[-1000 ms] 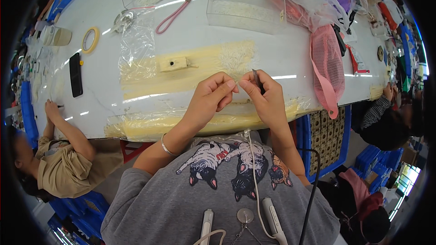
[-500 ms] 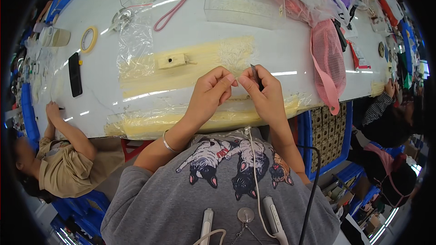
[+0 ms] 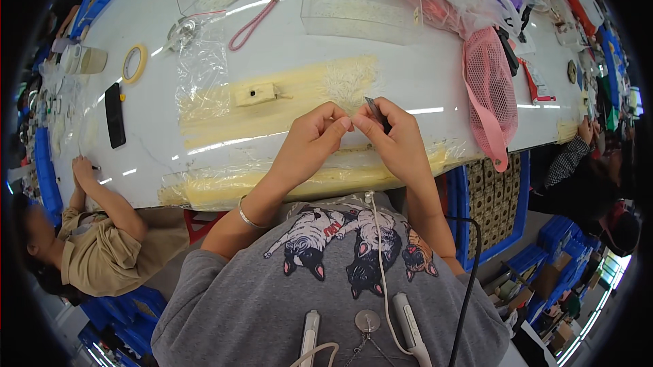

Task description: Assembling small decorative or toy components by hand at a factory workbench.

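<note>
My left hand point(image 3: 315, 137) and my right hand point(image 3: 394, 137) meet fingertip to fingertip over the near part of the table. Thumb and forefinger of my left hand are pinched together on something too small to make out. My right hand also pinches at that spot, and its curled fingers hold a dark, thin tool with a pointed tip point(image 3: 372, 104). Just beyond the fingertips lies a heap of small whitish slivers point(image 3: 352, 76) on yellow tape stuck to the table. A pale yellow block point(image 3: 254, 94) with a black dot lies left of the heap.
Farther back are a clear plastic box point(image 3: 360, 17), a pink braided strap point(image 3: 253, 25) and a tape roll point(image 3: 135, 63). A black phone point(image 3: 115, 115) lies left. A pink mesh bag point(image 3: 488, 88) hangs over the right edge, near a blue crate point(image 3: 520, 193). Co-workers sit on both sides.
The dark tool's tip has tilted a little to the left in my right hand. My fingertips stay together, with only small shifts of the fingers.
</note>
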A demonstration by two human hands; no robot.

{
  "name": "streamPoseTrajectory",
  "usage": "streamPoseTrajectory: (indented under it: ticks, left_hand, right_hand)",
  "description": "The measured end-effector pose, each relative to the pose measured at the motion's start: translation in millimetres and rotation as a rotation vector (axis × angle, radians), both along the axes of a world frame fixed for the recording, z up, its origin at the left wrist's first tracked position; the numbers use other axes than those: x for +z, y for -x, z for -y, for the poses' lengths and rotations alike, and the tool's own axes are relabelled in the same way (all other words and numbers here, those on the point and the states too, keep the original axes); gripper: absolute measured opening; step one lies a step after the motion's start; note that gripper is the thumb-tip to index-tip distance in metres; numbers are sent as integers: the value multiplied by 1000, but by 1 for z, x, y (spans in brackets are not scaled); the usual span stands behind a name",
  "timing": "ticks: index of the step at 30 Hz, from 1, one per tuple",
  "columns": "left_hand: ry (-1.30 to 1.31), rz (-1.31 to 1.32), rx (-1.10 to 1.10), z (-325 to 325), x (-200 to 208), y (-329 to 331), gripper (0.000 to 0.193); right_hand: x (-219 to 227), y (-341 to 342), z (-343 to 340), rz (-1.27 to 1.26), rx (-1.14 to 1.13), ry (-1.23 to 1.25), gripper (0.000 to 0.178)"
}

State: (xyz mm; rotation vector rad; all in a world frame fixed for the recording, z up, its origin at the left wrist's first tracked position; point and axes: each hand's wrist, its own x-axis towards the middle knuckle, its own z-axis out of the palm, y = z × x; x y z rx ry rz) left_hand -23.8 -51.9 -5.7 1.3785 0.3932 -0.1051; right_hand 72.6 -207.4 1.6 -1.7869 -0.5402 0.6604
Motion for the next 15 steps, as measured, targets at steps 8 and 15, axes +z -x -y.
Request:
streamPoseTrajectory:
  ticks: [8, 15]
  left_hand:
    - [273, 3, 22, -3, 2, -2, 22]
    - [220, -81, 7, -3, 1, 0, 28]
  right_hand:
    - [4, 2, -4, -78, -75, -82, 17]
    - [9, -6, 1, -94, -61, -81, 18]
